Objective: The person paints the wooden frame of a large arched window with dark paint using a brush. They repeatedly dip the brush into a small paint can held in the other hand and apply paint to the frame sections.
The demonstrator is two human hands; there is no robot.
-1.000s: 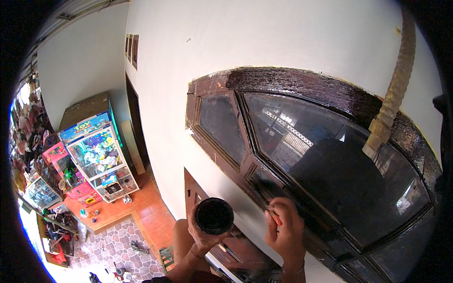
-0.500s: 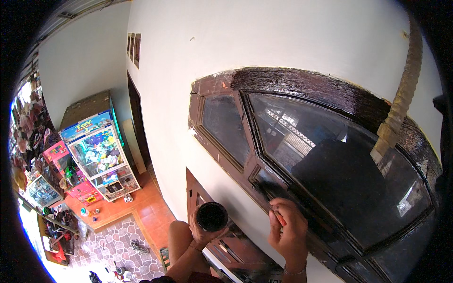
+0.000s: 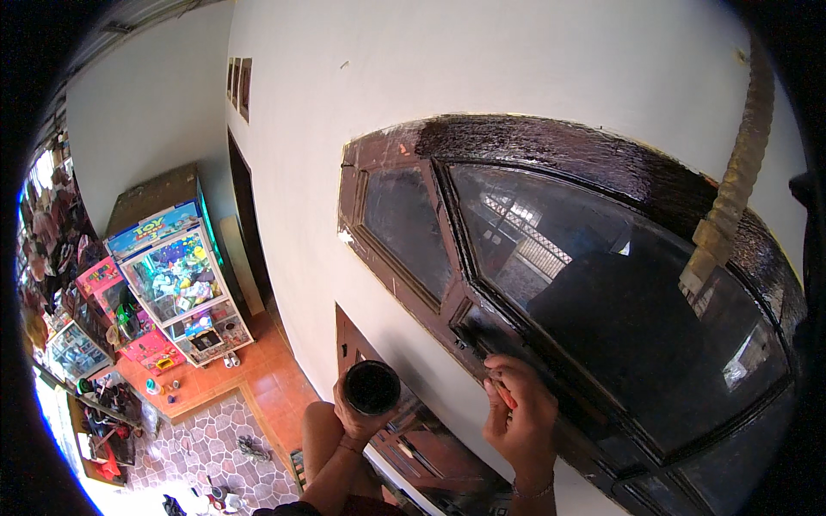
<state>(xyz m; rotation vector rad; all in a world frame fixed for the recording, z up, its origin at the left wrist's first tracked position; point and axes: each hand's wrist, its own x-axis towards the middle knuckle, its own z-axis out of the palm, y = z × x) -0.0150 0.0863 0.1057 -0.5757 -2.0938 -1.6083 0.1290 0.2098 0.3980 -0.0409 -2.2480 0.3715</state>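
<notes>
My left hand is wrapped round a can of dark paint, its open mouth facing up. My right hand grips a paintbrush with a red-orange handle; the bristle end is hard to make out against the dark wood. That hand is at the lower bar of an arched window frame. Much of the frame is coated glossy dark brown, while its left end is a duller, paler brown. Dark glass panes fill it and show reflections.
A ridged pole slants across the window's right side. Below me are a brown door panel, an orange tiled floor and stone-pattern paving. A lit claw machine stands at the left by the white wall.
The view has shifted slightly. My left hand and the paint can have moved a little left and up. My right hand has moved slightly up and left along the lower bar.
</notes>
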